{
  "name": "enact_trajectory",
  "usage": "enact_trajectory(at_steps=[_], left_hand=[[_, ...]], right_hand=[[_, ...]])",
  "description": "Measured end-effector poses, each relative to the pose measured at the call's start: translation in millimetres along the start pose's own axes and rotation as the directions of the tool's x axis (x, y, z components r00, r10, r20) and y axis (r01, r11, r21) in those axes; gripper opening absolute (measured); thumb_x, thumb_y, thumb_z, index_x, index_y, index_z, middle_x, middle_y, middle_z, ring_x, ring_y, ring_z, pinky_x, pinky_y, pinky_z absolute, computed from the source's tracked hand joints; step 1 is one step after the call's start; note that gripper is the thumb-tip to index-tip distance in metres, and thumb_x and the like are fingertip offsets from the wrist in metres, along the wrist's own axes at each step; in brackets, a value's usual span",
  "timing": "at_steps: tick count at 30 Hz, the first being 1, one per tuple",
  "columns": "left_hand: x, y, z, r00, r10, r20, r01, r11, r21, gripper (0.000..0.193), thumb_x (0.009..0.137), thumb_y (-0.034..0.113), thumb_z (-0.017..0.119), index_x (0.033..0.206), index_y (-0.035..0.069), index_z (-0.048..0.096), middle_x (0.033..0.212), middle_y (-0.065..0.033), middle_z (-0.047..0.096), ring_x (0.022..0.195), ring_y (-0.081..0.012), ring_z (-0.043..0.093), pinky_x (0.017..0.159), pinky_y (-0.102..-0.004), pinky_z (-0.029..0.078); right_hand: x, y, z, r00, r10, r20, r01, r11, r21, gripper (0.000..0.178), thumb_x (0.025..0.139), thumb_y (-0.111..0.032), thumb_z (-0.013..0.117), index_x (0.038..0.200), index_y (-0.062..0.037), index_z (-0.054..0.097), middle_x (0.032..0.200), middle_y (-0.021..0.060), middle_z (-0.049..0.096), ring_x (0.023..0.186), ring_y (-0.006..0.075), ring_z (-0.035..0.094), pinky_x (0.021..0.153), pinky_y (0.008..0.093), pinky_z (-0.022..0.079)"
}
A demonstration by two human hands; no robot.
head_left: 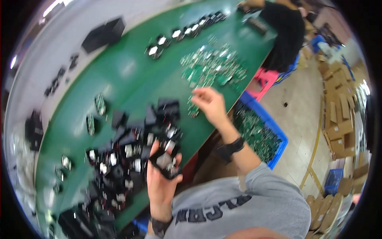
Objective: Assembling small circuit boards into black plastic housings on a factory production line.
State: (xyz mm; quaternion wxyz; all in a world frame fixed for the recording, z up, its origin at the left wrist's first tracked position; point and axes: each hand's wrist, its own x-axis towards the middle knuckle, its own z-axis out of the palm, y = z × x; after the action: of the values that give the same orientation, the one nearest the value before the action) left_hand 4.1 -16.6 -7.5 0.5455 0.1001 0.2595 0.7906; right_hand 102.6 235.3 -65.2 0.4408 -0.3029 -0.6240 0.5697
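My left hand (pixel 160 185) is closed around an open black plastic housing (pixel 166 164) with a pale, silvery part inside it. Over the green tabletop my right hand (pixel 211 104) is bent with thumb and fingertips drawn together; blur hides what, if anything, is between them. Just below those fingertips lie a few small green circuit boards (pixel 193 108). Farther off spreads a loose heap of similar circuit boards (pixel 217 65). To the left of my left hand, black housings (pixel 127 149) with pale parts and thin wires are piled up.
A blue bin (pixel 283 139) full of green boards stands below the table edge, right of my arm. Along the table's far side runs a row of black units (pixel 176 34). Another person in black (pixel 280 36) is at the far end, beside a pink stool (pixel 266 79). Cardboard boxes (pixel 338 115) line the right.
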Motion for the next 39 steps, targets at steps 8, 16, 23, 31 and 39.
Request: enact_trajectory(at_steps=[8,16,23,31,39], left_hand=[[12.8,6.2,8.6,0.998,0.039,-0.053,-0.027,0.975,0.222,0.056,0.098,0.028,0.049,0.146,0.011,0.025,0.134,-0.0179,0.048,0.114,-0.0352,0.058,0.076,-0.0365,0.062],[8.3,2.9,6.4,0.993,0.054,-0.102,-0.018,0.946,0.324,0.053,0.099,0.022,0.05,0.145,0.008,0.027,0.125,-0.018,0.056,0.109,-0.0311,0.062,0.081,-0.036,0.059],[6.7,-0.6,9.2,0.993,0.063,-0.099,-0.018,0.915,0.402,0.051,0.098,0.022,0.05,0.143,0.007,0.031,0.125,-0.0165,0.055,0.108,-0.0319,0.063,0.08,-0.0368,0.059],[3.9,-3.8,10.6,0.997,0.023,-0.067,0.013,0.867,0.498,0.053,0.096,0.022,0.049,0.144,0.006,0.031,0.124,-0.0162,0.056,0.104,-0.0329,0.064,0.075,-0.0354,0.06],[3.6,-6.7,12.1,0.997,0.058,-0.051,-0.014,0.785,0.619,0.029,0.091,0.016,0.044,0.117,0.003,0.04,0.109,-0.0171,0.056,0.09,-0.025,0.065,0.077,-0.0352,0.056]], right_hand=[[-41.9,-44.3,-8.1,0.992,0.126,0.025,-0.122,0.986,-0.11,0.014,0.083,-0.002,0.069,0.096,0.0018,0.064,0.08,0.0023,0.064,0.068,0.0086,0.06,0.061,0.0199,0.047],[-89.5,-63.0,-8.5,0.938,0.282,0.204,-0.322,0.924,0.205,0.013,0.089,-0.004,0.06,0.1,0.0001,0.059,0.088,0.0059,0.06,0.059,0.0118,0.061,0.049,0.0192,0.047],[-102.2,-59.6,-7.0,0.92,0.214,0.327,-0.361,0.786,0.502,0.026,0.092,-0.025,0.062,0.097,-0.0027,0.05,0.087,0.0042,0.046,0.054,0.0071,0.055,0.044,0.0176,0.046],[-104.9,-44.0,-10.4,0.882,0.306,0.357,-0.468,0.651,0.598,0.023,0.09,-0.018,0.062,0.101,-0.0003,0.055,0.082,0.007,0.062,0.059,0.0111,0.062,0.045,0.02,0.047],[-108.5,-54.1,-1.1,0.903,0.308,0.301,-0.424,0.755,0.5,0.01,0.085,-0.002,0.062,0.094,0.0017,0.058,0.08,0.0102,0.064,0.061,0.0181,0.067,0.05,0.0238,0.053]])
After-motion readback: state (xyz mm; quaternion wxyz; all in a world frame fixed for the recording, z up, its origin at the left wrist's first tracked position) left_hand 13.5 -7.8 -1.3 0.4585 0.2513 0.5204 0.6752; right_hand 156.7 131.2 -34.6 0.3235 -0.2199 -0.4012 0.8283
